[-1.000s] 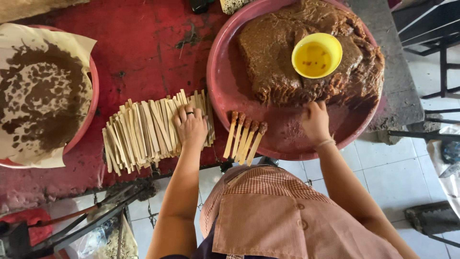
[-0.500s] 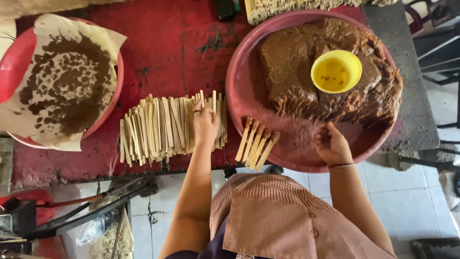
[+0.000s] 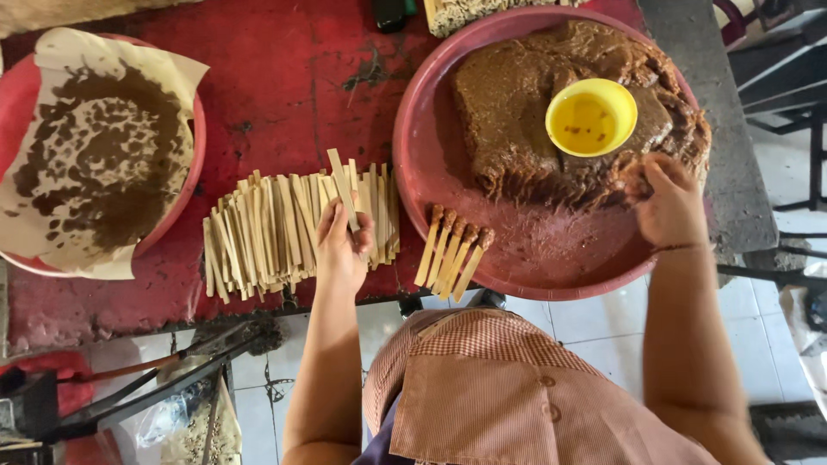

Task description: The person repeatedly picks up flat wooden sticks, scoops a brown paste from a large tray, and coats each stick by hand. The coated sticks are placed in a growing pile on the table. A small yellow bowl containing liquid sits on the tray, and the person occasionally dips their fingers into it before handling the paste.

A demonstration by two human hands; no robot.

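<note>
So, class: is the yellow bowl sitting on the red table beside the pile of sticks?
No, the yellow bowl rests on top of the brown paste in the round red tray, away from the stick pile.

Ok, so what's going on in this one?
A person at a red table works with both hands. The left hand lifts one flat wooden stick from a pile of bare sticks. The right hand digs into a brown paste mound on a round red tray, beside a small yellow bowl. Five paste-tipped sticks lie on the tray's near rim. Another tray at left holds stained paper.
</note>
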